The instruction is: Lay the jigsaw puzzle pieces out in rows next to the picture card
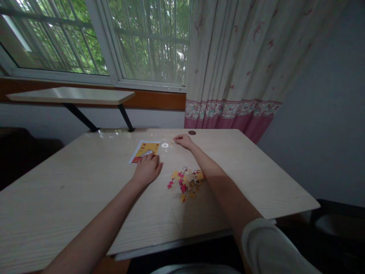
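My left hand (147, 168) lies with fingers stretched out over the lower right part of a picture card (146, 147). The card is yellow and red with a white border and a white cartoon figure, partly hidden by the fingers. Farther back, my right hand (183, 140) is closed in a pinch at a small yellow jigsaw puzzle piece (171, 143), low over the table. Between my forearms lies a loose pile of jigsaw puzzle pieces (185, 180) in red, yellow and white. My right forearm covers the pile's right edge.
The pale wooden table (94, 182) has a round brown cable hole (192, 133) near its back edge. At the back left, a raised shelf (71, 95) stands on dark legs. Behind are a barred window and a patterned curtain (228, 76). A dark chair (339, 220) is at the right.
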`<state>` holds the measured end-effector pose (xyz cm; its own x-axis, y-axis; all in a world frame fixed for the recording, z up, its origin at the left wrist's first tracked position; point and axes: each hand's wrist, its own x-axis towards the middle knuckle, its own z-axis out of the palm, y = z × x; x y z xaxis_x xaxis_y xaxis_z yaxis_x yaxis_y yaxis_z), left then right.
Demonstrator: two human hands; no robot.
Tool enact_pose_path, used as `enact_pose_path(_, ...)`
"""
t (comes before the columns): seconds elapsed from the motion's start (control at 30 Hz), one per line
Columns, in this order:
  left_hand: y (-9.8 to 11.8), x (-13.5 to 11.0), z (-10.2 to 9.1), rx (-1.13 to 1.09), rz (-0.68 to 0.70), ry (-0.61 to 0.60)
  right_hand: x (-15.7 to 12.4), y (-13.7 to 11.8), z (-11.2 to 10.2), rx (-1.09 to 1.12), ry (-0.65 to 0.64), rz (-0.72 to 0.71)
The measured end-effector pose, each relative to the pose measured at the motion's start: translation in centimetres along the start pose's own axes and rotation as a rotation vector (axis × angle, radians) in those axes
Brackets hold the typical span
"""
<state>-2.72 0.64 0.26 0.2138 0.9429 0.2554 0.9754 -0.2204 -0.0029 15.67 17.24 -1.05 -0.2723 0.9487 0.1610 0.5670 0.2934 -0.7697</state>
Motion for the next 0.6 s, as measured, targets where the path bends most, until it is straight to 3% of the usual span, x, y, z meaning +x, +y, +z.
enact_pose_path(0.17,0.3,0.0,-0.3,-0.069,0.059,0.047,-4.1,-0.2,-0.9,0.076,-0.1,-0.08)
enact_pose_path(0.33,2.2,-0.6,-0.7,-0.335,0.422,0.006,-11.0,-0.4,-2.7,0.156,-0.377,-0.253)
enact_pose_path(0.47,4.2,-1.5,-1.2,-0.433,0.556,-0.034,-14.1,-0.7,-3.9,0.116,-0.356,-0.341)
enact_pose_path(0.6,4.8,-1.6,-1.0,-0.463,0.56,-0.045,-14.6,-0.7,-3.8,0.069,-0.37,-0.373)
